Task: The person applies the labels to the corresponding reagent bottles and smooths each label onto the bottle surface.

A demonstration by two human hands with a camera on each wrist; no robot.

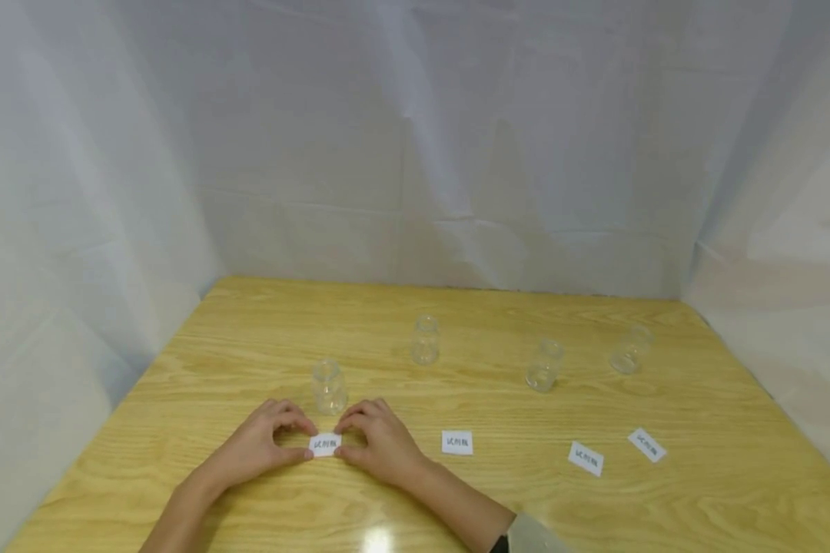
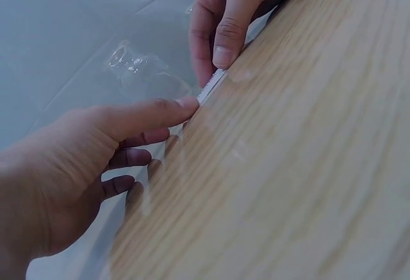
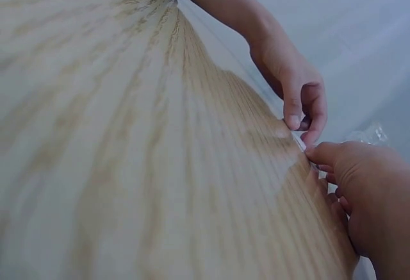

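Note:
A small white paper label [image 1: 326, 445] with dark handwritten characters lies near the front left of the table. My left hand [image 1: 263, 445] pinches its left edge between thumb and forefinger. At the opposite edge, the thumb and forefinger of my right hand [image 1: 385, 447] pinch it too. Just behind the label stands a clear glass bottle [image 1: 329, 390], upright and apart from both hands. In the left wrist view the label [image 2: 211, 86] shows nearly edge-on between the fingertips, low against the tabletop. The right wrist view shows only a sliver of it, mostly covered by fingers.
Further right on the wooden table [image 1: 283, 322] lie a straight label [image 1: 457, 442] and two tilted ones, a label [image 1: 585, 458] and a label [image 1: 647, 445]. Behind them stand more clear glass bottles: a bottle [image 1: 425, 342], a bottle [image 1: 545, 367] and a bottle [image 1: 632, 351]. White sheeting [image 1: 318, 153] surrounds the table.

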